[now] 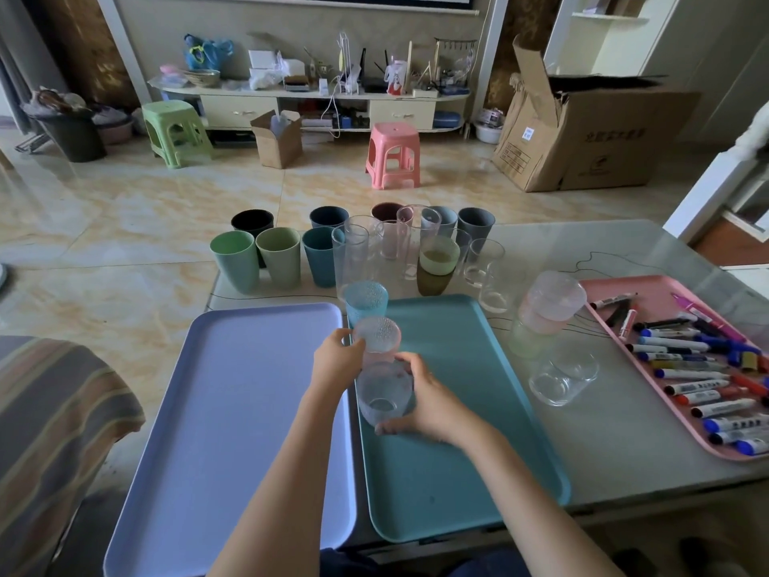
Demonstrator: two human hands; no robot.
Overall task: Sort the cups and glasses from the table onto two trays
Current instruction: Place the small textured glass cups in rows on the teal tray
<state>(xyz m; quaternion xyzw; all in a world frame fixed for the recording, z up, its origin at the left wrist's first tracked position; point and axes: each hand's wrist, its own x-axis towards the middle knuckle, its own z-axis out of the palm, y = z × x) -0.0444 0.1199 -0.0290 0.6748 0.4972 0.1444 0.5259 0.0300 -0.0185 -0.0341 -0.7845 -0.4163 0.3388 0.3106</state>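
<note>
Sorting at its outset. I hold a textured clear glass (385, 395) at the teal tray's (457, 431) left edge, my right hand (424, 406) curled round its side; whether it rests on the tray I cannot tell. My left hand (337, 360) grips a pinkish textured glass (378, 339) just behind. The lavender tray (233, 410) carries nothing. By my estimate nearly all remains: opaque cups (278, 260) and clear tumblers (391, 239) crowd the table's (624, 431) far edge.
</note>
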